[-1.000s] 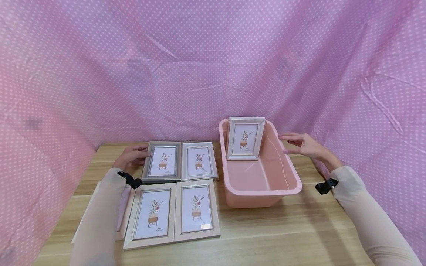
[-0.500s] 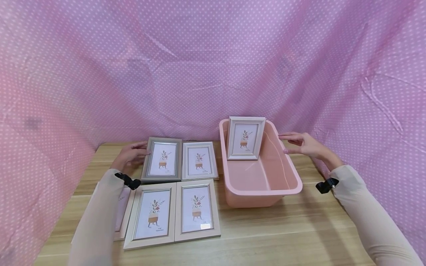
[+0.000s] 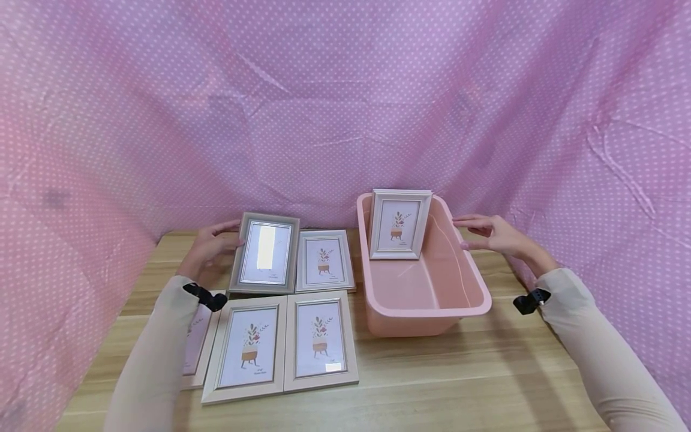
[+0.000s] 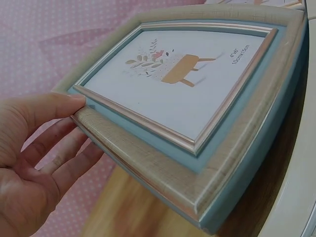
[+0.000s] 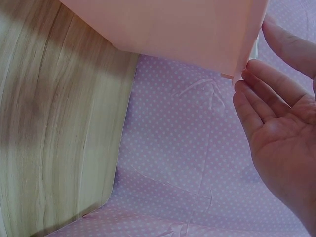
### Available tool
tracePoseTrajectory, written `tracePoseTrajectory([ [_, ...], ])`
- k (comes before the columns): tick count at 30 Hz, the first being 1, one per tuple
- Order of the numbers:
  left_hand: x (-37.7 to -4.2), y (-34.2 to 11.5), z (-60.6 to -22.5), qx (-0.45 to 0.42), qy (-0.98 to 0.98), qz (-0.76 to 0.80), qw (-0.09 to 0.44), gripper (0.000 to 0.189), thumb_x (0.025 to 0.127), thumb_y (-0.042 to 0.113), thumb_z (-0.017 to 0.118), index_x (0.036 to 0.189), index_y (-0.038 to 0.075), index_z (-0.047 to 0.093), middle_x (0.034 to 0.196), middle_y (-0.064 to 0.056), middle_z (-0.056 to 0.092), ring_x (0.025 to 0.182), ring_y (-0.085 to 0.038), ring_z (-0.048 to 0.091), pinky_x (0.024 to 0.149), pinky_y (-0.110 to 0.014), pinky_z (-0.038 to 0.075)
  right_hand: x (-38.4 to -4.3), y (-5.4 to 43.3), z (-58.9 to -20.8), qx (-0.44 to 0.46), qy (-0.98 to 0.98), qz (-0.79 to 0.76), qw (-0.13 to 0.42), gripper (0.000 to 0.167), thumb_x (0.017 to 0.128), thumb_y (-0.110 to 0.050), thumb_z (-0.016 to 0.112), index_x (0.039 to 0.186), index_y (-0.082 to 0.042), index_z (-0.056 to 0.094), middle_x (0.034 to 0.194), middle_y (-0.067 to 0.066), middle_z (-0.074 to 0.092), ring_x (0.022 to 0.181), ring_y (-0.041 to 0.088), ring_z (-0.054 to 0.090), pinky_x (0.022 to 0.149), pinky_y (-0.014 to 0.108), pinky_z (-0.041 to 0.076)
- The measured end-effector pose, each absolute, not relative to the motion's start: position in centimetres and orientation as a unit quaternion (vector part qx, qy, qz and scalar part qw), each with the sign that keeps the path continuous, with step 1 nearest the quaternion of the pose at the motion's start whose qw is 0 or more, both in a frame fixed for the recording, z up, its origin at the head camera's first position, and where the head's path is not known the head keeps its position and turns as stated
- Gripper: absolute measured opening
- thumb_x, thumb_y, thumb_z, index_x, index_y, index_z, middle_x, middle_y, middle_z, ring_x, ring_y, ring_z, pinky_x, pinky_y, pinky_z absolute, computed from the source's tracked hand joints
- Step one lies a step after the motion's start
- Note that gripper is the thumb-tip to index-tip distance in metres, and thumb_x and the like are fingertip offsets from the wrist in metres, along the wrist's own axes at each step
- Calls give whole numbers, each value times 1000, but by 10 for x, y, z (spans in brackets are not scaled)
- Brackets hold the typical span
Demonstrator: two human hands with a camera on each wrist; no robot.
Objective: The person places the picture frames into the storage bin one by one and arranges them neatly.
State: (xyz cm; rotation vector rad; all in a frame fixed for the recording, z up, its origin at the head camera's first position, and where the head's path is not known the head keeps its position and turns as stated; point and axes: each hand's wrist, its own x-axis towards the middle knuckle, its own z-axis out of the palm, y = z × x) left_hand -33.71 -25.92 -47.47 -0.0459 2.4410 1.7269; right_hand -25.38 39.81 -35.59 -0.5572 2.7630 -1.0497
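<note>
A grey-brown picture frame [image 3: 278, 255] with a silver inner edge is tilted, its far side raised off the table. My left hand [image 3: 207, 249] pinches its left edge, thumb on the front face and fingers behind, as the left wrist view shows. Glare covers part of its print in the head view. My right hand [image 3: 498, 236] touches the outer right rim of a pink plastic bin [image 3: 426, 312] with nearly straight fingers [image 5: 276, 81]. Inside the bin, a white picture frame [image 3: 396, 231] leans upright at the back, with the edge of another showing behind it.
Right of the tilted frame lies a white picture frame [image 3: 325, 261]. In front are cream frames, one [image 3: 248, 351] beside another [image 3: 320, 342], and a third [image 3: 197, 348] partly under the left sleeve. A pink dotted cloth [image 3: 324, 120] hangs behind the wooden table [image 3: 421, 384].
My left hand has raised the far side of the grey-brown frame and tilted it up. The right hand has stayed at the bin's rim.
</note>
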Motion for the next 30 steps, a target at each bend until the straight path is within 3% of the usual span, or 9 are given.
tracePoseTrajectory([
  [3,-336,-258,-472,-10,813,579,60,72,87,17,81,152,14,48,132,2,61,91,4,64,82,-25,61,-253,398,-356,-187,916,-348,64,53,91,-18,78,139,-1,61,151,19,52,139,43,46,105,4,35],
  [6,-334,-256,-469,4,805,591,50,70,88,13,80,151,10,49,123,9,62,92,3,65,80,-23,61,-253,399,-356,-190,916,-348,60,53,90,-18,78,138,-1,61,150,20,53,140,43,45,101,0,32],
  [9,-331,-254,-463,18,794,606,46,69,89,7,78,151,7,48,128,1,62,89,3,67,79,-24,62,-254,399,-356,-191,916,-347,57,53,90,-17,78,138,-2,62,150,19,54,140,35,47,102,2,34],
  [13,-319,-248,-445,32,783,620,42,66,89,-2,74,150,0,47,138,-18,57,92,-2,70,81,-28,63,-254,400,-357,-198,911,-357,54,53,90,-16,78,138,-1,62,149,21,54,132,2,51,103,2,37],
  [16,-315,-246,-439,37,775,630,34,65,88,-6,73,148,-2,48,129,-11,63,91,-3,70,81,-29,63,-254,400,-356,-192,914,-353,60,54,91,-17,78,139,-1,61,150,20,53,134,8,52,107,6,38],
  [20,-320,-248,-447,43,778,626,6,64,87,-1,77,147,2,52,115,10,67,88,2,70,77,-25,63,-255,399,-354,-181,918,-347,71,55,90,-18,78,140,-1,60,152,19,51,142,43,43,122,44,35],
  [23,-319,-247,-448,46,791,610,-19,63,87,3,79,145,6,55,116,10,68,88,2,69,77,-24,63,-255,399,-354,-181,916,-350,74,55,90,-17,79,139,0,60,152,21,50,144,45,38,118,67,27],
  [27,-316,-246,-444,42,793,606,-38,61,87,4,80,144,8,58,115,11,67,89,1,68,76,-22,62,-254,398,-354,-180,917,-349,74,55,90,-18,79,139,-1,61,152,21,50,145,44,38,119,65,27],
  [30,-314,-245,-441,42,783,619,-49,60,86,1,79,142,6,58,111,13,68,89,0,69,75,-22,62,-253,399,-354,-177,918,-347,75,56,90,-20,78,140,-2,60,153,19,50,143,42,42,122,42,35],
])
